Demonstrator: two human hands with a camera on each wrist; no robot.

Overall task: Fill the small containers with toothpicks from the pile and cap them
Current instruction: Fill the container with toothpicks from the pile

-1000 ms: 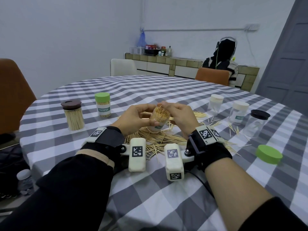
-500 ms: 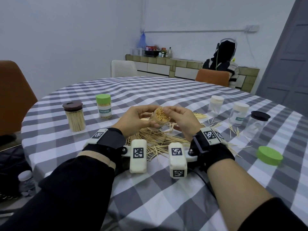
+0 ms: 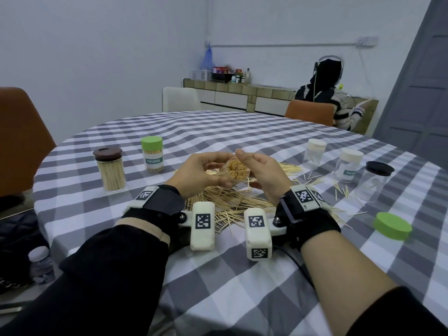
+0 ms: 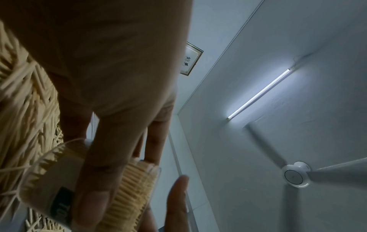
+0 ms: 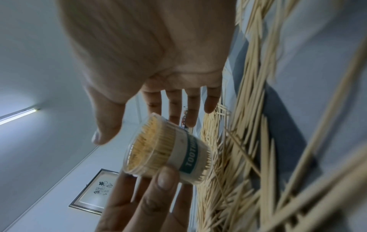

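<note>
Here the small container [image 3: 236, 172] is held above the toothpick pile [image 3: 228, 204], tilted so that its open mouth faces the camera wearer, presumably so that the fill level can be checked. It is gripped by the left hand [image 3: 202, 173], with thumb and fingers curled round its labelled wall; in the right wrist view the fingertips [image 5: 165, 179] are seen pressed against the label. The right hand [image 3: 263, 174] is kept just beside the rim with its fingers relaxed and spread, nothing being pinched; whether the rim is touched cannot be told. The container is packed nearly full, so capping is judged to be the step in hand. A loose green lid [image 3: 392, 226] is left on the checked tablecloth [image 3: 242, 275], well to the right, probably meant for this container. Two filled, capped jars [image 3: 152, 154] are parked on the left, out of the way, while three unfilled ones [image 3: 349, 166] are lined up on the right, within reach.
</note>
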